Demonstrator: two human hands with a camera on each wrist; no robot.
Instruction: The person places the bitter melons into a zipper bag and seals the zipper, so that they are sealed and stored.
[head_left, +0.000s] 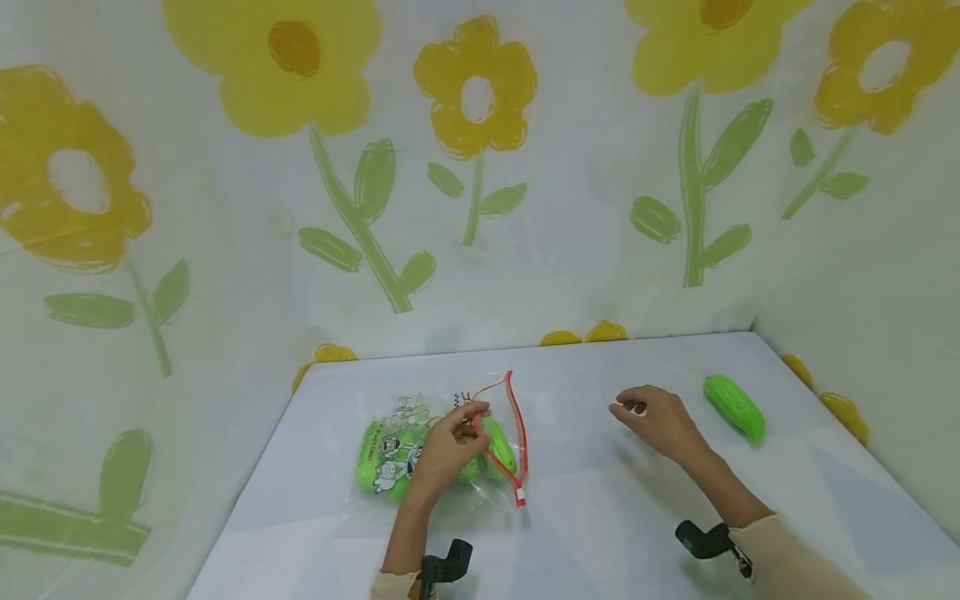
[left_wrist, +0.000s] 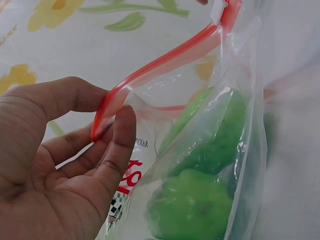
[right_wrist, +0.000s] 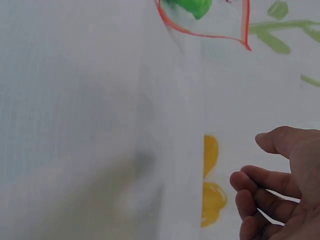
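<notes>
A clear plastic bag (head_left: 412, 442) with a red zip edge (head_left: 522, 433) lies on the table, its mouth facing right and spread apart. Several green items show inside, two of them plain in the left wrist view, one a lobed green piece (left_wrist: 190, 205). My left hand (head_left: 446, 450) pinches the red edge between thumb and fingers. My right hand (head_left: 660, 421) hovers over the table between the bag and a loose green vegetable-like piece (head_left: 735, 408), its fingers loosely bent and holding nothing (right_wrist: 280, 185).
The white table (head_left: 585, 533) has a back edge against a wall cloth (head_left: 555, 275) printed with yellow flowers. More of that cloth stands at the left and right sides. A white slider (head_left: 520, 493) sits at the near corner of the bag's mouth.
</notes>
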